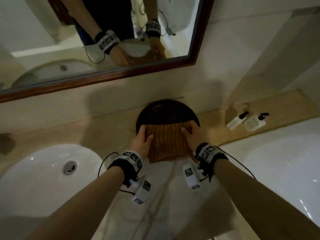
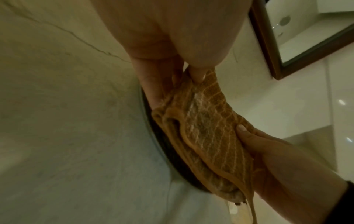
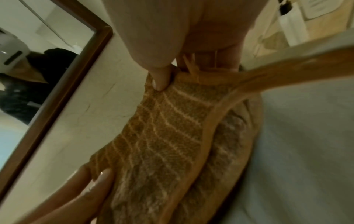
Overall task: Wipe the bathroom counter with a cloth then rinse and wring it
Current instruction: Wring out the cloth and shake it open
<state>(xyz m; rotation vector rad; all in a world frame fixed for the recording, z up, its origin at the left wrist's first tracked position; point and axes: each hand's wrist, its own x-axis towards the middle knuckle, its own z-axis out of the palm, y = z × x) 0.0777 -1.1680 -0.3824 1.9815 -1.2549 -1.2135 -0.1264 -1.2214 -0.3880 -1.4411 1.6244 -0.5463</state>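
While pinching opposite side edges of the folded cloth [image 1: 166,141], left hand [image 1: 141,142] and right hand [image 1: 194,135] each with a thumb on top and the remaining fingers tucked beneath — neither spread flat, neither clenched on nothing. Seen from the left wrist: thumb pressed into the striped weave, several hemmed layers stacked and sagging between the two grips. Seen from the right wrist: same pinch mirrored, one loose hem trailing off toward the camera.

Held just above the worktop [image 1: 107,129], far end of the cloth overlapping the near rim of a dark round tray [image 1: 166,110]; whether touching that tray or hovering, impossible to tell. Flanked by a white basin [image 1: 43,170] on the left, with its drain in view, and another white basin [image 1: 285,161] on the right. Two pump bottles [image 1: 247,121] well apart on the right, mirror [image 1: 103,40] on the wall behind.

Judged by the droop and the plush pile — soft, limp, light when dry, far heavier and floppier once soaked. No slip risk, nothing fragile. Best taken by the folded bulk rather than a single hem, since layers could peel apart and the loose edge dangle. For wiping, better flattened under one palm; for wringing, gripped at both ends and twisted over a basin. Wiping seemingly not yet begun.
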